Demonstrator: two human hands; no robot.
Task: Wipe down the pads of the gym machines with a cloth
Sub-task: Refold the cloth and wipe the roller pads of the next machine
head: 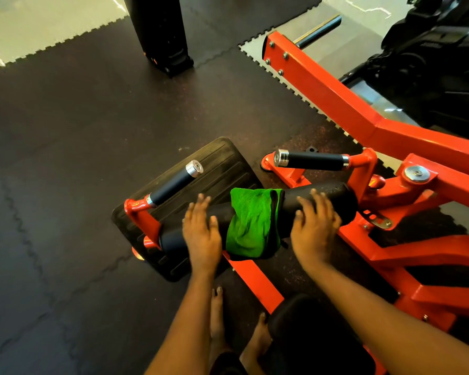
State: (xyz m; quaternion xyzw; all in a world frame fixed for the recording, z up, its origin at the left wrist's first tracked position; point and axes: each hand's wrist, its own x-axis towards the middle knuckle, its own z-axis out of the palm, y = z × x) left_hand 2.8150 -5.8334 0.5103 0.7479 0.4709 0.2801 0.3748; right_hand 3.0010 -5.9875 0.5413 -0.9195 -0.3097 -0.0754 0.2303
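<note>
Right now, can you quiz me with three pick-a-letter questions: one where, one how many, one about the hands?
1. Where is the green cloth? A on the floor; B draped over the roller pad; C on the foot plate.
2. How many silver-capped handles? A one; B four; C two.
3. The left hand and right hand are: A open on the pad; B squeezing cloth; C holding a bottle.
Answers: B, it hangs between the hands; C, one each side; A, fingers straight, gripping nothing.

Fuzzy green cloth point(252, 220), matt black pad point(322, 196)
</note>
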